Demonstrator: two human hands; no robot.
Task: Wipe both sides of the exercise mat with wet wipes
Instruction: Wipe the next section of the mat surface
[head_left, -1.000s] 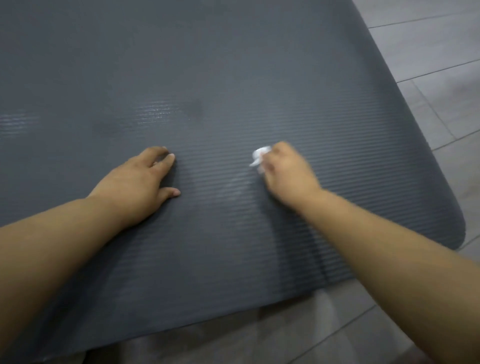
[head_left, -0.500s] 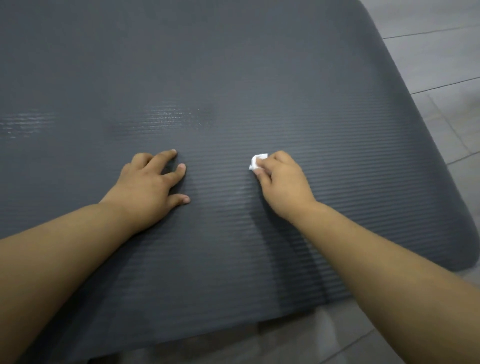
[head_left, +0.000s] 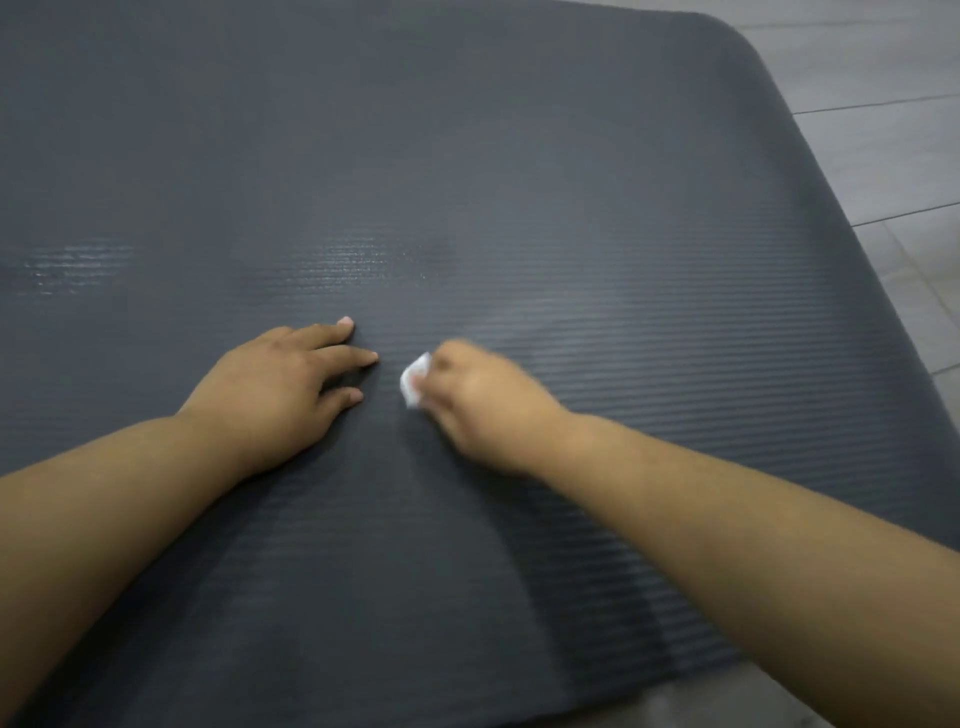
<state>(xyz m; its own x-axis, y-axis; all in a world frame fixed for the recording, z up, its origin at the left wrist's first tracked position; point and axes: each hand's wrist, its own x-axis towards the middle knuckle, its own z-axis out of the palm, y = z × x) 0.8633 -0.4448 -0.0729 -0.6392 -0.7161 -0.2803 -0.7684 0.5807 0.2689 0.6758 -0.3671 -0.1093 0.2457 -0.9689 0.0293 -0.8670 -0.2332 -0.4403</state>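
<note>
A dark grey ribbed exercise mat (head_left: 571, 182) lies flat and fills most of the view. My left hand (head_left: 280, 389) rests palm down on it with fingers spread and straight. Just to its right, my right hand (head_left: 478, 400) grips a small crumpled white wet wipe (head_left: 414, 382) and presses it on the mat; only the wipe's left end shows past my fingers. The right hand is blurred with motion. Shiny damp patches (head_left: 353, 254) sit on the mat beyond my hands.
Light grey floor tiles (head_left: 883, 156) show along the right side, past the mat's rounded far corner. A strip of floor (head_left: 701, 706) also appears at the mat's near edge, bottom right.
My right hand has slid left with the wipe, closing most of the gap to my left hand. The view has shifted, so more of the mat's far right corner shows.
</note>
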